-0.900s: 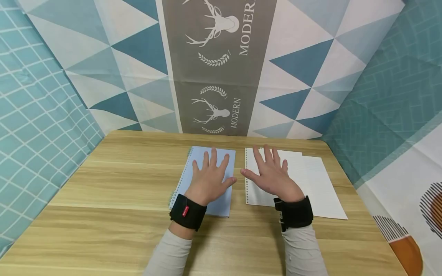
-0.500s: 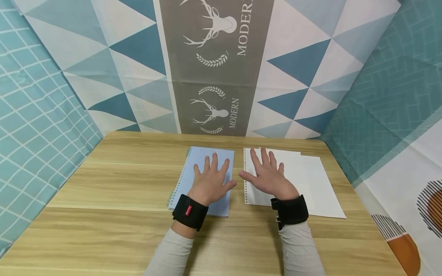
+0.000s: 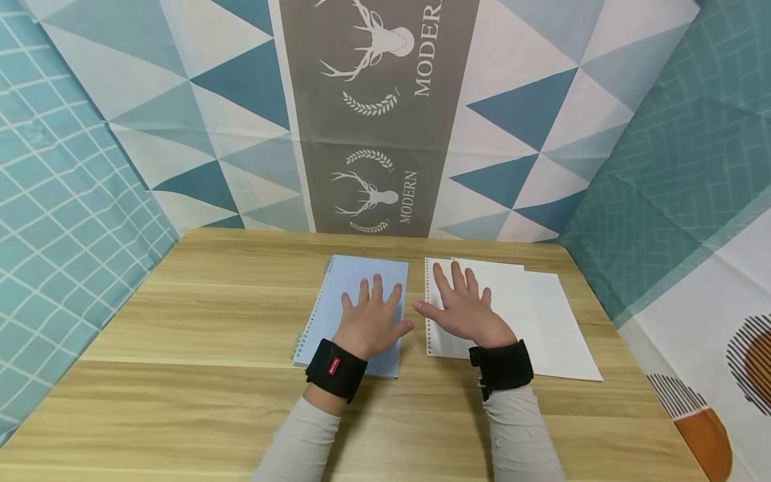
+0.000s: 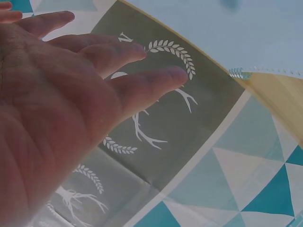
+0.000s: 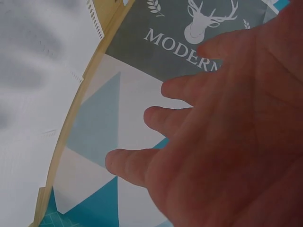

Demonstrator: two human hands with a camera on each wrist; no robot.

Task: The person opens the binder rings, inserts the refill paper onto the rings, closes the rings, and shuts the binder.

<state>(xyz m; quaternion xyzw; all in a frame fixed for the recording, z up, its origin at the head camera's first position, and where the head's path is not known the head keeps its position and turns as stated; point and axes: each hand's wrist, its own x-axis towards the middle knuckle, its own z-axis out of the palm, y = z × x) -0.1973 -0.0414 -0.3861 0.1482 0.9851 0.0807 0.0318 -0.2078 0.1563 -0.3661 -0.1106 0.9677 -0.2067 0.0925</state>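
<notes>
My left hand (image 3: 370,325) hovers palm down over a pale blue spiral notebook (image 3: 343,281), its fingers spread and straight. To the right, my right hand (image 3: 464,311) is held the same way above overlapping white loose-leaf sheets (image 3: 548,321) with punched holes along the left edge. In the left wrist view a gap shows between the left hand (image 4: 61,104) and the notebook (image 4: 265,33). A similar gap separates the right hand (image 5: 227,127) from the sheets (image 5: 38,94) in the right wrist view. Neither hand holds anything.
Both things lie on a wood-grain table (image 3: 181,348), towards its back edge. Behind it hangs a patterned cloth (image 3: 373,134) with deer heads and triangles. Tile-print cloths stand at the left (image 3: 72,167) and right (image 3: 680,167) sides. Black bands circle both wrists.
Both hands have drawn slightly back towards the person, and the right hand has shifted a little left. The notebook and sheets stay where they were.
</notes>
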